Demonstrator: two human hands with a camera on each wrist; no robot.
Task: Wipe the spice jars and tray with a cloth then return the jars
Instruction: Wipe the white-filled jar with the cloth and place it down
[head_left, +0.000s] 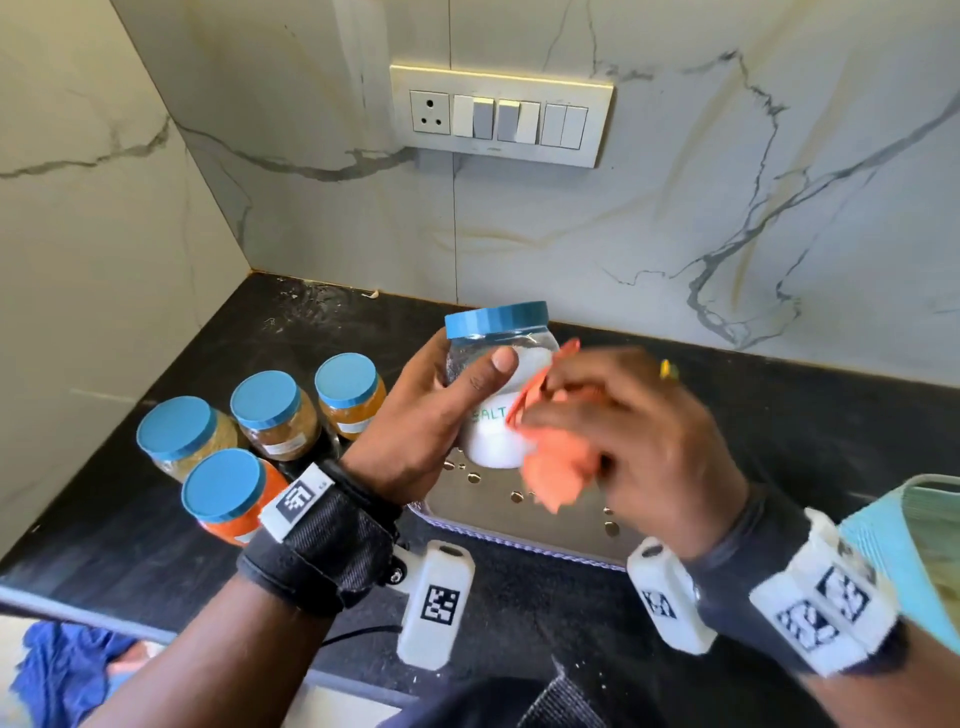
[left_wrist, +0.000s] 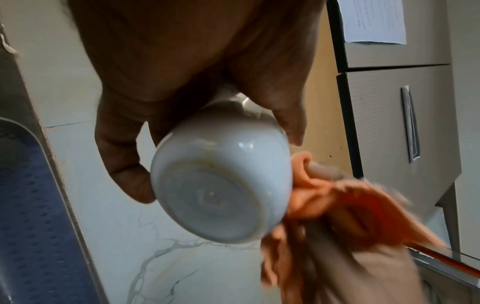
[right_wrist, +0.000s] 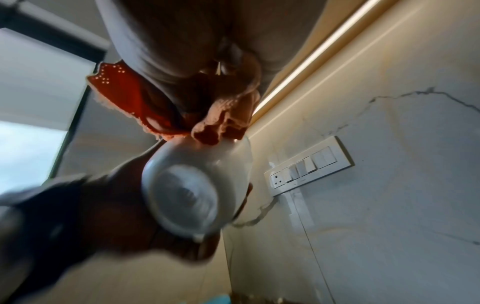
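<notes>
My left hand (head_left: 441, 415) grips a clear salt jar (head_left: 493, 415) with a blue lid, held upright above the steel tray (head_left: 467, 514). Its round base fills the left wrist view (left_wrist: 221, 191) and shows in the right wrist view (right_wrist: 189, 191). My right hand (head_left: 623, 431), blurred by motion, holds an orange cloth (head_left: 556, 467) bunched against the jar's right side. The cloth (left_wrist: 337, 205) touches the jar near its bottom, and its folds (right_wrist: 221, 125) sit on the jar wall. Several other blue-lidded spice jars (head_left: 270, 410) stand on the black counter to the left.
The perforated steel tray lies on the black counter (head_left: 779, 441) below the jar. A marble wall with a switch panel (head_left: 498, 117) rises behind. A light blue stack (head_left: 914, 551) is at the right edge. A blue cloth (head_left: 62, 670) lies below the counter's front edge.
</notes>
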